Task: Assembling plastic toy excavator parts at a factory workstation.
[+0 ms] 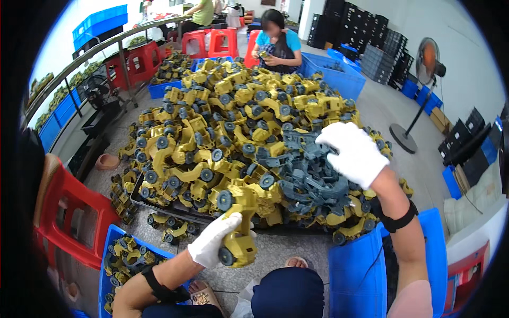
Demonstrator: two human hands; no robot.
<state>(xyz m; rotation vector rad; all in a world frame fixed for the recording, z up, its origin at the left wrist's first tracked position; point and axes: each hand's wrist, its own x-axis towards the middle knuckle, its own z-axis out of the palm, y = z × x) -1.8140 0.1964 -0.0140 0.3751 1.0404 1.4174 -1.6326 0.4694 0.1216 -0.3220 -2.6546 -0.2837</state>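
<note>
My left hand (216, 241), in a white glove, is closed around a yellow toy truck body (241, 222) with dark grey wheels. The toy is held upright on its end, over the near edge of the pile. My right hand (354, 152), also gloved in white, hangs over a heap of dark grey plastic toy parts (313, 177). Its fingers and thumb are bent and apart, with nothing visible between them. Those grey parts rest on top of a large pile of similar yellow toy vehicles (212, 127).
A blue bin (358, 270) stands at my near right, and another blue bin (167, 253) with toys at my near left. Beside that is a red stool (79, 206). Across the pile sits a person (278, 42) handling a toy. A standing fan (405, 139) is at right.
</note>
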